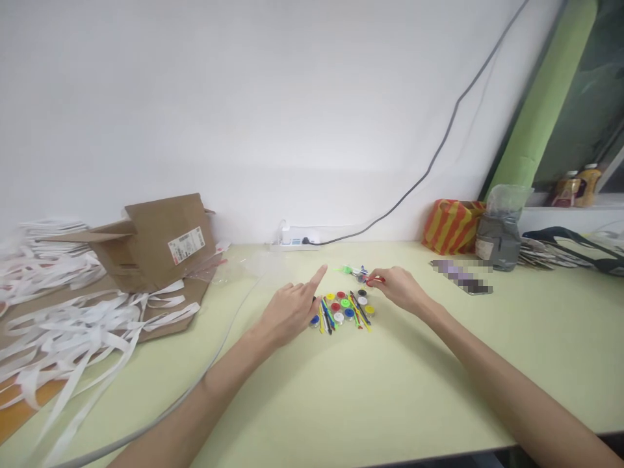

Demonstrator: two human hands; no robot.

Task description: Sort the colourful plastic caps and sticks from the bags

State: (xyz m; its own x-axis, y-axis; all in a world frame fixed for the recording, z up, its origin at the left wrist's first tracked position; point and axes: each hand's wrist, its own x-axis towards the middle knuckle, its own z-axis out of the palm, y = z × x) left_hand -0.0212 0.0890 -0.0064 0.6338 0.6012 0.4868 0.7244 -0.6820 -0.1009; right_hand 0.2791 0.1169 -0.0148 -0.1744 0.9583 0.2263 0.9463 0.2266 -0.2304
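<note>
My left hand (291, 311) rests at the left side of a group of small round coloured pieces (336, 307), its index finger stretched out and the other fingers curled. It partly covers the discs there, including a blue disc (314, 320). Thin coloured plastic sticks (327, 316) lie between the discs, with more sticks (359, 312) further right. My right hand (398, 286) is closed in a pinch on a small red plastic piece (375, 279), just behind the group. Beside its fingertips is a loose cluster of green, white and blue pieces (355, 270).
An open cardboard box (166, 247) and tangled white straps (97, 338) occupy the left. A white power strip (295, 238) stands by the wall. At right are a blurred phone-like item (463, 276), a striped bag (451, 225) and a grey pouch (498, 237). A cable (214, 364) crosses under my left arm.
</note>
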